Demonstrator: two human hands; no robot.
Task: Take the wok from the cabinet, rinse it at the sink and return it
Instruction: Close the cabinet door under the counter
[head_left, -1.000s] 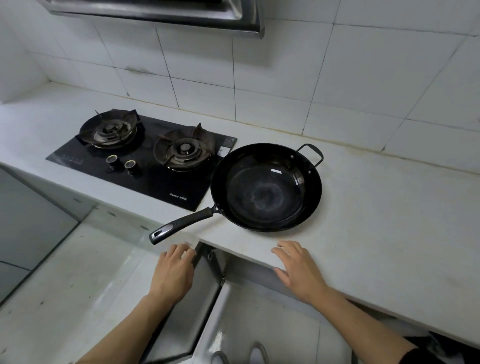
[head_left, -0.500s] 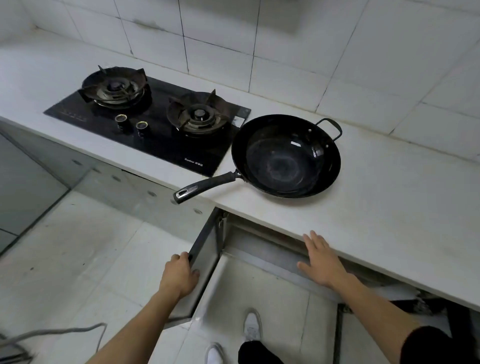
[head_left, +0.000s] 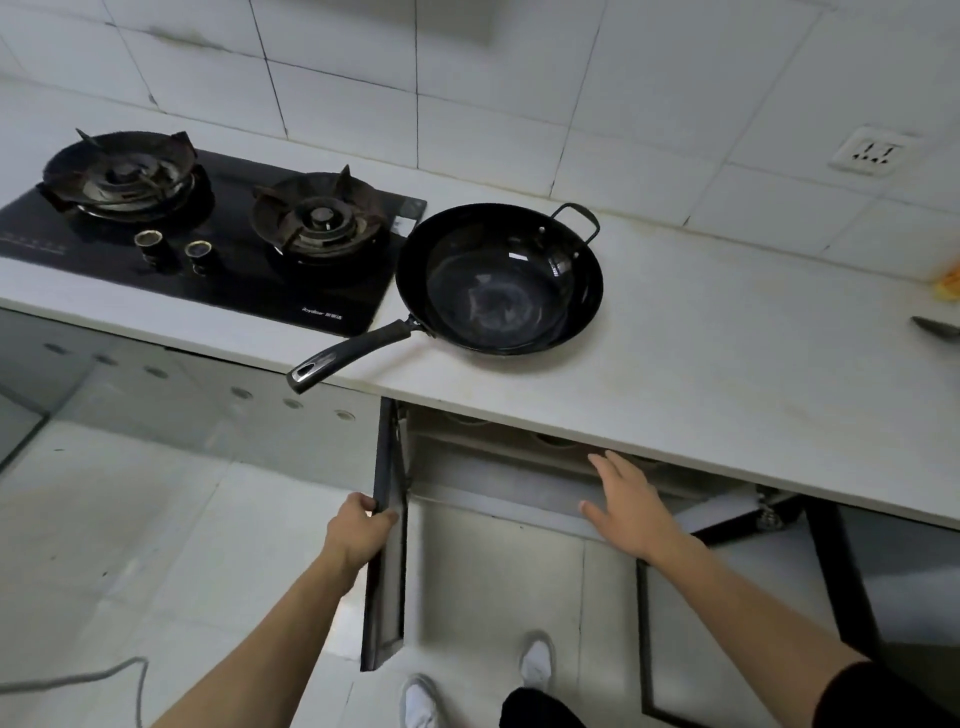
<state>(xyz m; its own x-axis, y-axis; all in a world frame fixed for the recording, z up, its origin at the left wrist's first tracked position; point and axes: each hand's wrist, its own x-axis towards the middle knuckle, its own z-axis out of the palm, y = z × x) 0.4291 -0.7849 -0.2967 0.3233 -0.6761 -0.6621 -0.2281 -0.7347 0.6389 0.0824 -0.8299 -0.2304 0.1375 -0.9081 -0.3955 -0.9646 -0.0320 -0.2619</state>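
Note:
A black wok (head_left: 498, 283) with a long black handle and a small loop handle sits on the white counter (head_left: 727, 364), just right of the stove. Its long handle sticks out over the counter's front edge. Below it, the cabinet (head_left: 493, 467) stands with both doors swung out. My left hand (head_left: 361, 530) grips the outer edge of the left cabinet door (head_left: 387, 545). My right hand (head_left: 628, 504) is spread open with the palm down, hovering in front of the cabinet opening under the counter edge, holding nothing.
A black two-burner gas stove (head_left: 208, 234) is set in the counter at left. The right cabinet door (head_left: 727, 623) hangs open at lower right. A wall socket (head_left: 872, 151) is on the tiles. A cable (head_left: 78, 675) lies on the floor. My white shoes (head_left: 535, 662) stand in front of the cabinet.
The view has shifted down and back. My left hand has closed on the left door's edge and swung it further out. My right hand left the counter edge and dropped before the cabinet opening.

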